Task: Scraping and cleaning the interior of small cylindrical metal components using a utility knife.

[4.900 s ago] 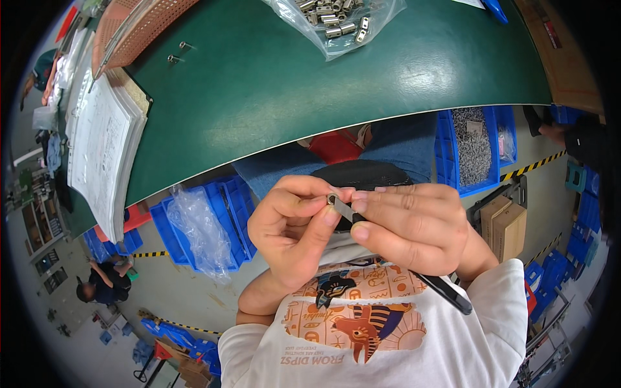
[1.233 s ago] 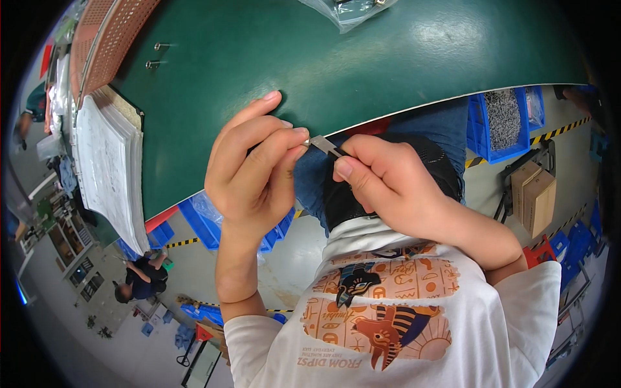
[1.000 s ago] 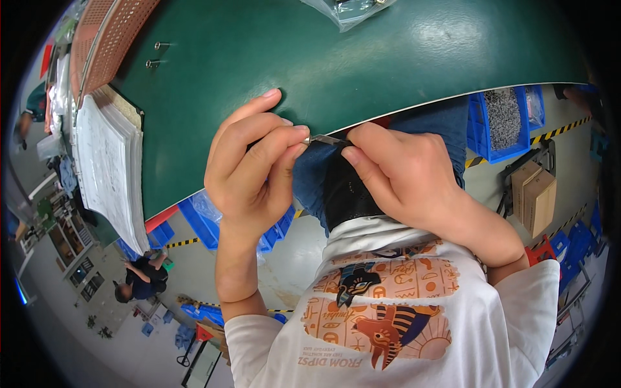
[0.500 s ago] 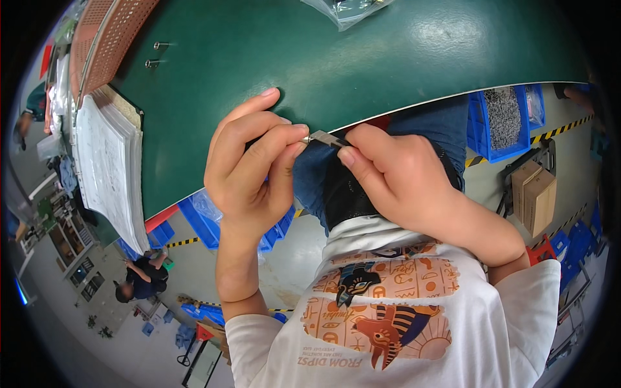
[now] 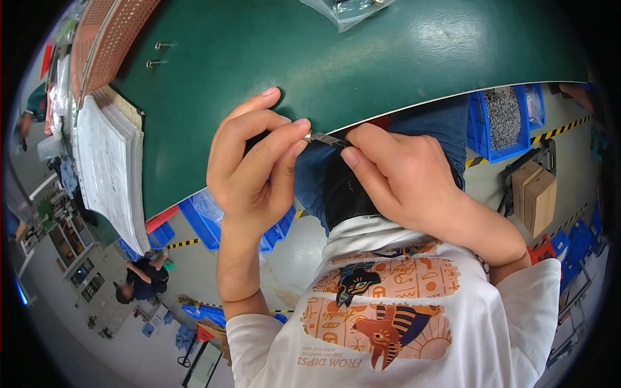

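Between the thumb and index finger of my left hand (image 5: 255, 161) is a small shiny metal fitting (image 5: 308, 136), mostly covered by the fingertips. My left middle, ring and little fingers are partly bent, one stretching out over the table's edge. My right hand (image 5: 404, 168) pinches a slim knife (image 5: 331, 140) with a flat grey blade and dark handle. Its blade tip meets the fitting or lies right beside it; I cannot tell which. Both hands are just off the near edge of the green table (image 5: 401, 71), above my lap.
Two small metal parts (image 5: 152, 64) lie at the table's far left. Beside them are a stack of papers (image 5: 110, 168) and a pink perforated basket (image 5: 116, 48). A clear plastic bag (image 5: 346, 11) sits at the far edge. Blue bins (image 5: 501, 123) and a cardboard box (image 5: 535, 197) stand right.
The knife blade has turned slightly, so its flat side looks narrower. My left hand has shifted very little to the right; both grips are kept.
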Tool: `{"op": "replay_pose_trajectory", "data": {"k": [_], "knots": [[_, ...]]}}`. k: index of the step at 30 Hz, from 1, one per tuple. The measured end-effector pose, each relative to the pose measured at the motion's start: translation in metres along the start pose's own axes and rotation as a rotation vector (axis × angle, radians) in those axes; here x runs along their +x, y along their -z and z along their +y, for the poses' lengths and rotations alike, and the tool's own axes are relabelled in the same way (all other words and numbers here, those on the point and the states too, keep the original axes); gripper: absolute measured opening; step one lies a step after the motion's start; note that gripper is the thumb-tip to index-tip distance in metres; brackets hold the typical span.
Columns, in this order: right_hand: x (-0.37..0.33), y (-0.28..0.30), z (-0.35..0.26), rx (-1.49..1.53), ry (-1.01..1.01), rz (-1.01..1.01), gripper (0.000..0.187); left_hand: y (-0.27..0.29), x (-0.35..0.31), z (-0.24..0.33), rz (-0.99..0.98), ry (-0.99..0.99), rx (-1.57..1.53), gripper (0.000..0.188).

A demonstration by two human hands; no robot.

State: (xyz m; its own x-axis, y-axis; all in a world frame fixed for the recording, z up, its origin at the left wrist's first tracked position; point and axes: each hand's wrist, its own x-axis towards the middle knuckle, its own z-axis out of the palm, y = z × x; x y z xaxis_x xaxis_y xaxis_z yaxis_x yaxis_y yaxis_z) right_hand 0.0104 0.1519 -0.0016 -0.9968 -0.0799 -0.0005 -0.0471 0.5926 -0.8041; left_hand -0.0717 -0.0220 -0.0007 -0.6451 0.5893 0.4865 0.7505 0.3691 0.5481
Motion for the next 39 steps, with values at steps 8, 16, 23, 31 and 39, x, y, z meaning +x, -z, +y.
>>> {"op": "replay_pose_trajectory", "data": {"k": [8, 16, 23, 31, 39], "knots": [[0.0, 0.002, -0.001, -0.063, 0.019, 0.031, 0.017, -0.002, -0.001, -0.001, 0.015, -0.019, 0.016, 0.018], [-0.001, -0.001, 0.0, -0.163, 0.034, 0.071, 0.021, 0.003, 0.001, -0.003, -0.011, -0.027, 0.014, 0.02], [-0.002, -0.006, 0.003, -0.323, 0.109, 0.148, 0.025, 0.006, 0.005, -0.003, -0.063, -0.033, 0.015, 0.016], [-0.002, -0.011, -0.002, -0.155, 0.032, 0.104, 0.013, 0.005, 0.005, 0.0, -0.056, -0.014, 0.026, 0.015], [-0.001, -0.002, -0.002, 0.651, -0.34, -0.24, 0.019, 0.004, 0.002, -0.001, -0.036, -0.006, 0.014, 0.015]]}}
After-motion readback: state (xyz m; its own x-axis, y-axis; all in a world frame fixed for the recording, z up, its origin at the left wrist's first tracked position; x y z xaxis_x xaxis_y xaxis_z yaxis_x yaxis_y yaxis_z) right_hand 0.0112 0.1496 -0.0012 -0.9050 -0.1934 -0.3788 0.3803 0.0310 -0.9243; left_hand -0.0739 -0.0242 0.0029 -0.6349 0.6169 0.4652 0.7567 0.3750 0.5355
